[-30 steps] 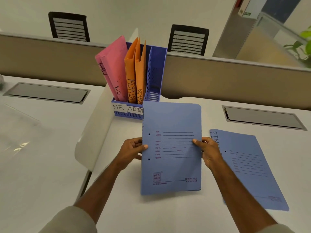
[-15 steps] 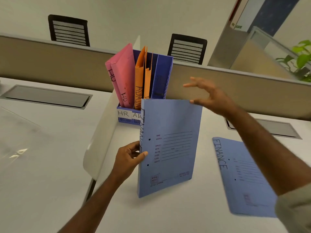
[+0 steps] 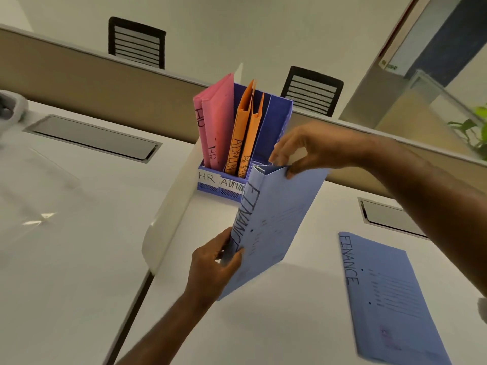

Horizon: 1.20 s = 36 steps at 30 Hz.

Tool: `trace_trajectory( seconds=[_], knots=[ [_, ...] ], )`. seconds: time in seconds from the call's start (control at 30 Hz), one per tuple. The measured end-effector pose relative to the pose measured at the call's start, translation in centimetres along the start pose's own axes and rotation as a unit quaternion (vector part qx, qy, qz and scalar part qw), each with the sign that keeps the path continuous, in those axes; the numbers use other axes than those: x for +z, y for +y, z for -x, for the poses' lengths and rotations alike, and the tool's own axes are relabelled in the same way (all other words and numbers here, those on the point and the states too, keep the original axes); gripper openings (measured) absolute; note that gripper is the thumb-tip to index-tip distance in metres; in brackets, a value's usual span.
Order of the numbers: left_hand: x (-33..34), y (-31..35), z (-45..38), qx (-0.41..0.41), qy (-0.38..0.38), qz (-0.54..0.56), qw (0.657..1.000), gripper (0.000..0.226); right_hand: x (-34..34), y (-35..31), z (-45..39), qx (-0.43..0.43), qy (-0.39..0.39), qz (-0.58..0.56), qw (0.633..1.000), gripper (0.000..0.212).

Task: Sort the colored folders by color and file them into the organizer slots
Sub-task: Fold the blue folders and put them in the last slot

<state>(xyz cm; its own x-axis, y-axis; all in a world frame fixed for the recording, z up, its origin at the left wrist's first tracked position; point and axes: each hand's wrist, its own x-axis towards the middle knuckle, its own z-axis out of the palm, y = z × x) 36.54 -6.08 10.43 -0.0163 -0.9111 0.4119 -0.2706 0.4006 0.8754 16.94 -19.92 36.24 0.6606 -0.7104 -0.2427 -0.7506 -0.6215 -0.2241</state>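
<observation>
Blue FINANCE folder (image 3: 274,227) held upright, tilted, spine toward the viewer; long axis runs from 7 o'clock up to 1 o'clock. Left hand (image 3: 210,264) grips the lower spine edge. Right hand (image 3: 303,151) pinches the top corner, thumb under, fingers over.

Blue organizer (image 3: 276,119) sits at 12 o'clock from the hands, just beyond the folder's top edge. Pink HR folders (image 3: 216,119) fill its left slot, orange ADMIN folders (image 3: 243,133) the middle; the right slot looks vacant. The right hand is nearer to it.

Second FINANCE folder (image 3: 390,296) lies flat on the desk (image 3: 66,246) at 4 o'clock.
</observation>
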Motion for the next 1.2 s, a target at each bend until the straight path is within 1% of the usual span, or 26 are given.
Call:
trace_trajectory(
  seconds=[0.07, 0.1, 0.2, 0.27, 0.43, 0.53, 0.63, 0.77, 0.83, 0.9, 1.03, 1.1, 1.2],
  knots=[
    [0.3, 0.2, 0.8, 0.004, 0.02, -0.011, 1.0, 0.049, -0.4, -0.4, 0.2, -0.009, 0.008, 0.0, 1.0, 0.018],
    [0.6, 0.3, 1.2, 0.011, 0.018, -0.018, 1.0, 0.054, -0.7, -0.5, 0.4, -0.014, 0.016, -0.003, 1.0, 0.016],
    [1.8, 0.3, 2.5, 0.043, -0.009, -0.056, 0.997, 0.077, -2.1, -0.6, 0.8, -0.02, 0.043, -0.002, 0.999, 0.018],
    [2.9, 0.2, 2.9, 0.049, -0.013, -0.076, 0.996, 0.086, -3.4, -0.6, 0.9, -0.026, 0.059, 0.011, 0.998, 0.019],
    [5.5, 0.1, 0.3, 0.038, 0.008, -0.088, 0.995, 0.085, -5.8, -0.5, 0.3, -0.044, 0.09, 0.029, 0.995, 0.019],
    [6.9, -0.3, -2.7, 0.002, 0.023, -0.074, 0.997, 0.095, -6.9, -0.4, -0.1, -0.051, 0.102, 0.04, 0.993, 0.027],
    [7.8, -1.0, -5.2, 0.009, 0.035, -0.08, 0.996, 0.105, -8.1, 0.1, -0.2, -0.063, 0.121, 0.058, 0.989, 0.025],
    [8.3, -1.3, -8.6, 0.053, 0.052, -0.079, 0.994, 0.109, -9.6, 0.9, -0.2, -0.077, 0.156, 0.066, 0.983, 0.025],
    [8.5, -1.4, -10.2, 0.074, 0.062, -0.078, 0.992, 0.108, -10.5, 1.2, -0.3, -0.088, 0.164, 0.069, 0.98, 0.028],
    [8.6, -1.4, -11.9, 0.094, 0.07, -0.085, 0.989, 0.106, -11.6, 1.6, -0.4, -0.105, 0.165, 0.069, 0.978, 0.034],
    [9.2, -1.9, -15.4, 0.127, 0.086, -0.11, 0.982, 0.092, -13.2, 3.3, -1.7, -0.112, 0.156, 0.088, 0.977, 0.035],
    [9.7, -2.5, -17.1, 0.134, 0.096, -0.119, 0.979, 0.091, -13.8, 4.4, -2.6, -0.107, 0.154, 0.09, 0.978, 0.035],
    [10.6, -3.5, -19.4, 0.13, 0.1, -0.125, 0.979, 0.095, -14.5, 5.8, -4.2, -0.1, 0.151, 0.106, 0.978, 0.033]
  ],
)
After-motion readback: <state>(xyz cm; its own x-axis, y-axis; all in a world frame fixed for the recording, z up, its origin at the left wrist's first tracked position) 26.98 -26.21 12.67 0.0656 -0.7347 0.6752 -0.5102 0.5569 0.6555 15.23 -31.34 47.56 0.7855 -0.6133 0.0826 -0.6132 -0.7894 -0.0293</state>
